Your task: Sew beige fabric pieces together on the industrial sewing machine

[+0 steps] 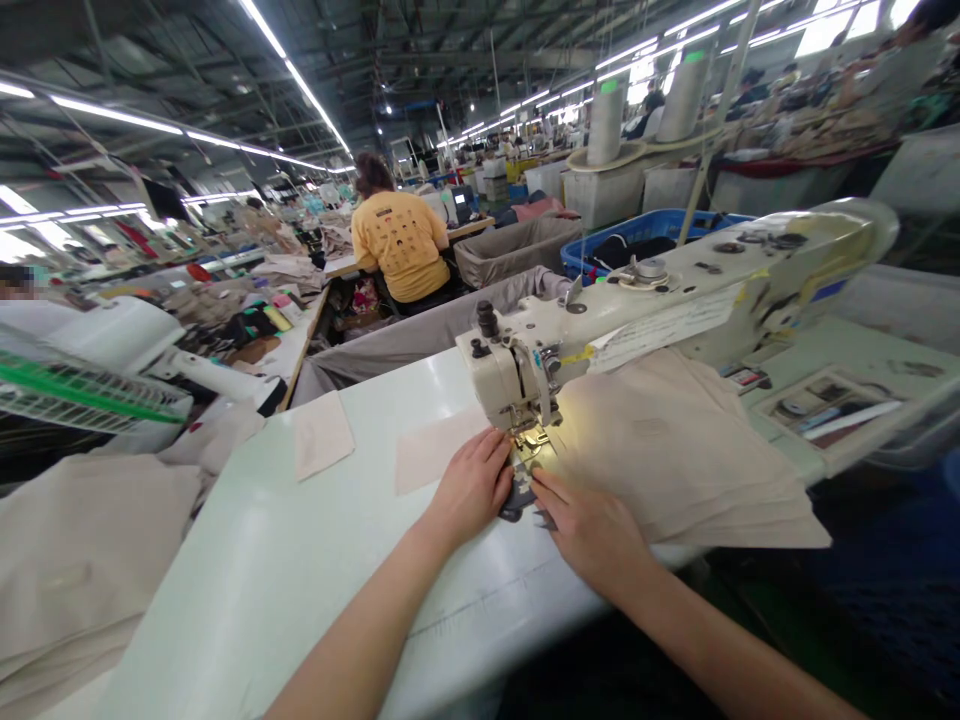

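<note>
Closely hemmed in: two hands work under a sewing machine head

The left hand (pixel 476 482) curls with its fingertips down beside the needle area; the right hand (pixel 600 535) reaches in opposite, its fingers nearly straight. Whether either grips anything, I cannot tell. A small dark piece (pixel 514 503) sits between them.

The beige fabric stack (pixel 675 450) lies right of the needle, partly beneath the arm of the sewing machine (pixel 499 375), crowding the right hand's side. That machine's head hangs directly over the fingertips. A written paper strip (pixel 667 322) fronts its arm. Two small fabric pieces (pixel 322 437) lie flat on the pale table (pixel 247 560), left of the machine.

Farther left, a white fan (pixel 120 335) leans in above another fabric pile (pixel 82 530). Beyond the table stand a grey cloth-lined bin (pixel 405 335), a blue basket (pixel 574 262) and a person in a yellow top (pixel 397 240), back turned.
</note>
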The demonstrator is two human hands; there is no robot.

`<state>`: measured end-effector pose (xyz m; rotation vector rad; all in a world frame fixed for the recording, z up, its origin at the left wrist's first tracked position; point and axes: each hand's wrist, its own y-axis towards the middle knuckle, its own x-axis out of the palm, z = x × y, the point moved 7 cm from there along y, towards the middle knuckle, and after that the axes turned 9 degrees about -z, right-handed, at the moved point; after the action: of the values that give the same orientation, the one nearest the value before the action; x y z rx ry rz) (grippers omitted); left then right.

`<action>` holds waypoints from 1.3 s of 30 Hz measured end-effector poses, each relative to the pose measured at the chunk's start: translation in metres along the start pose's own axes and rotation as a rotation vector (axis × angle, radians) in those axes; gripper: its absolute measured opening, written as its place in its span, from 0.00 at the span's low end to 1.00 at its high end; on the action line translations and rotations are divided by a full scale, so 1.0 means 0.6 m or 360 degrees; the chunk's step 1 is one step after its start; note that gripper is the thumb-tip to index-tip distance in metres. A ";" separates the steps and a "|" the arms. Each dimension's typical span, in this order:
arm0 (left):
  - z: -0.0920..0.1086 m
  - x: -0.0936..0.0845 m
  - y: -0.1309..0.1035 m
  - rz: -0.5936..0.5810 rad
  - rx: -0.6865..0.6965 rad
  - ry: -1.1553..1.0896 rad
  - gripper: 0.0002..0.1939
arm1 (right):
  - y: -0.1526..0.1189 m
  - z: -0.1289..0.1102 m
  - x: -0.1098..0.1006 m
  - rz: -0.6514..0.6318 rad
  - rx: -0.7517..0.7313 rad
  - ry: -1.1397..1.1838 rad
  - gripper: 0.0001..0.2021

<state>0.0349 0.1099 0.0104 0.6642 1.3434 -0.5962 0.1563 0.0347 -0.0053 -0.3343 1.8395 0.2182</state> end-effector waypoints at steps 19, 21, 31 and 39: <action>0.055 -0.011 -0.018 -0.0123 -0.0062 0.0017 0.15 | -0.025 -0.005 -0.019 0.0019 -0.0046 0.0135 0.15; 0.060 -0.008 -0.011 -0.0064 -0.0101 0.0014 0.15 | -0.029 -0.005 -0.017 -0.0022 -0.0046 0.0107 0.15; 0.068 -0.002 0.002 -0.0004 -0.0092 -0.0004 0.07 | -0.019 0.009 -0.022 -0.0155 -0.0021 0.0083 0.17; 0.065 -0.001 0.005 0.0029 -0.0070 0.0002 0.07 | -0.015 0.011 -0.026 -0.0153 -0.0013 0.0078 0.19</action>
<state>0.0633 0.0836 0.0151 0.6405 1.3467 -0.5505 0.1696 0.0300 0.0079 -0.4361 1.8661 0.1520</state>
